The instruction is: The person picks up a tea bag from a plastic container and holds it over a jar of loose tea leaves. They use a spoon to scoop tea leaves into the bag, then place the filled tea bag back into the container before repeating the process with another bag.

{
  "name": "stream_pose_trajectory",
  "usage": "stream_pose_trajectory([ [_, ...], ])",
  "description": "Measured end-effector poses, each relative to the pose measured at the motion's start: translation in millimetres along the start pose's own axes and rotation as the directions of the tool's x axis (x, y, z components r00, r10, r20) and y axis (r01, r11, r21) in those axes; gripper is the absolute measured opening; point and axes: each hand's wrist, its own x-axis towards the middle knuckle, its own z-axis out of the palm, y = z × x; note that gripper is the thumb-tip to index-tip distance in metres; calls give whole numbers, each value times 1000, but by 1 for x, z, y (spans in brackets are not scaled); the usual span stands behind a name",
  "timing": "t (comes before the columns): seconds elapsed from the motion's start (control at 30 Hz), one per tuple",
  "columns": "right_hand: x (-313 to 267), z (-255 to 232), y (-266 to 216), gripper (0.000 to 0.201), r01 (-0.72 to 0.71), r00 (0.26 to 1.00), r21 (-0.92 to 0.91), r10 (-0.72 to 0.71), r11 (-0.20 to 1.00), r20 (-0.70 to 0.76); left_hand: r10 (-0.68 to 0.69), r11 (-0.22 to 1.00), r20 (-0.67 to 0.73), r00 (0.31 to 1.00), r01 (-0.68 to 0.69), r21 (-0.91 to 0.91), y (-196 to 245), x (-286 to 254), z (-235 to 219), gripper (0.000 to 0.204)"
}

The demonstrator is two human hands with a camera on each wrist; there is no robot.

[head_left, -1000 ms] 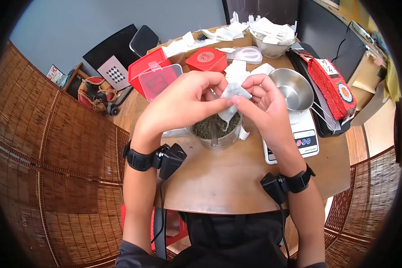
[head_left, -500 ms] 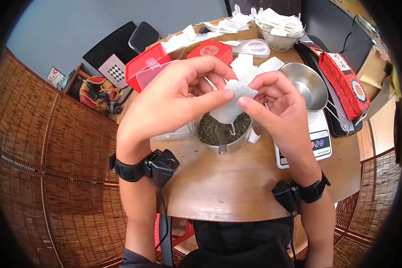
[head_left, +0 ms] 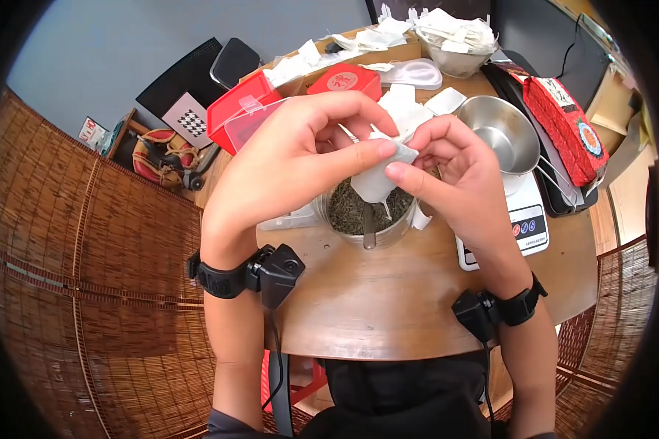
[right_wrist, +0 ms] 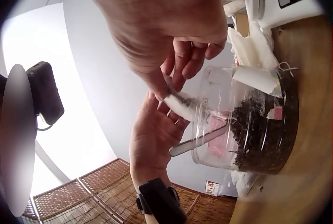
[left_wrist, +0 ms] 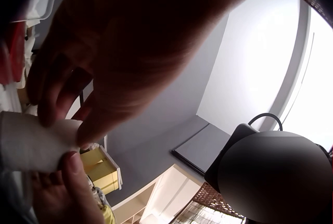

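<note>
Both hands pinch a white tea bag by its top edge, over a clear jar of dark dried tea leaves. My left hand has its thumb on the near side of the bag's top corner, with fingers bent behind. My right hand pinches the bag's right side between thumb and fingers. The bag's lower part hangs down rounded, and a short white string dangles from it. A spoon stands in the leaves, its handle leaning on the jar's rim.
Right of the jar, a steel pan sits on a white kitchen scale, with a red packet beyond. Behind are a red box, a bowl heaped with white bags, and loose white bags.
The hands have come nearer the camera with the tea bag as the head view shifted. My left thumb has slid right along the top edge, and the bag's top now looks narrower and bent over.
</note>
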Motion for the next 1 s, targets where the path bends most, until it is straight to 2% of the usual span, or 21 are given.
stream_pose_trajectory([
  [0.2, -1, 2, -1, 27, -14, 1000, 38, 14, 999, 9, -39, 998, 1, 999, 39, 58, -3, -1, -5, 17],
  [0.4, -2, 3, 1, 25, -3, 1000, 33, 2, 999, 30, -50, 999, -18, 999, 49, -6, -1, -4, -10, 14],
  [0.5, -2, 3, 2, 24, 14, 999, -5, -14, 1000, 36, -63, 997, -37, 997, 64, 37, 1, -7, -12, 16],
  [0.57, -2, 4, 3, 23, 11, 999, 6, -11, 1000, 43, -50, 978, -39, 998, 57, 199, 3, -9, -14, 19],
  [0.6, -2, 5, 3, 22, 7, 999, 18, -8, 1000, 51, -50, 979, -38, 998, 56, 198, 2, -9, -15, 19],
  [0.67, -2, 5, 1, 21, 4, 999, 5, -4, 1000, 48, 6, 974, -25, 1000, 0, 229, -1, -9, -17, 22],
  [0.7, -2, 6, 1, 20, 0, 999, -7, 0, 1000, 45, 5, 973, -26, 1000, 1, 229, -5, -8, -16, 22],
  [0.77, -2, 5, 2, 20, 13, 999, -8, -13, 1000, 37, 96, 990, -58, 994, -89, 111, -13, -5, -12, 18],
  [0.87, -1, 4, 4, 18, 23, 999, -24, -22, 999, 29, 66, 998, -51, 996, -65, 23, -16, -5, -8, 18],
  [1.0, -3, 5, 2, 17, -3, 999, -24, 4, 1000, 45, 56, 992, -31, 998, -52, 112, -13, -6, -10, 17],
])
